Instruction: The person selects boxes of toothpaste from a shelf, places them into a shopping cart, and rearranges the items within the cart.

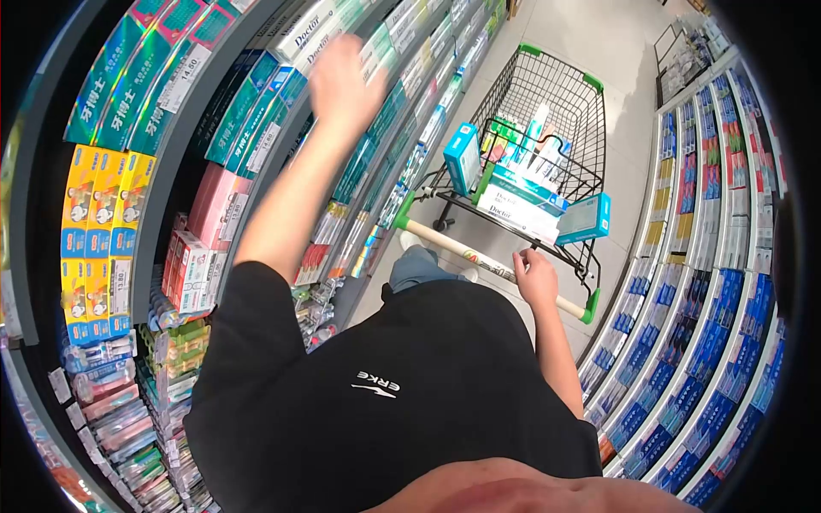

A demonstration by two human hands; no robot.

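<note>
My left hand [346,90] is raised to the shelf on the left, in front of white toothpaste boxes marked "Doctor" [310,32]. It is slightly blurred and its fingertips are hard to make out, so whether it grips a box does not show. Lower right, my right hand [536,275] rests with curled fingers on the cream handle [457,250] of a black wire shopping cart [590,128]. Inside the cart lie white "Doctor" boxes [517,214], a teal box [523,186] and several other packages.
Blue-and-white panels [463,159] sit at both near corners of the cart. Shelves of teal toothpaste boxes [128,81], yellow boxes [103,197] and toothbrush packs [115,410] line the left. Racks of blue packages [684,376] curve along the right, with tiled floor [560,30] between.
</note>
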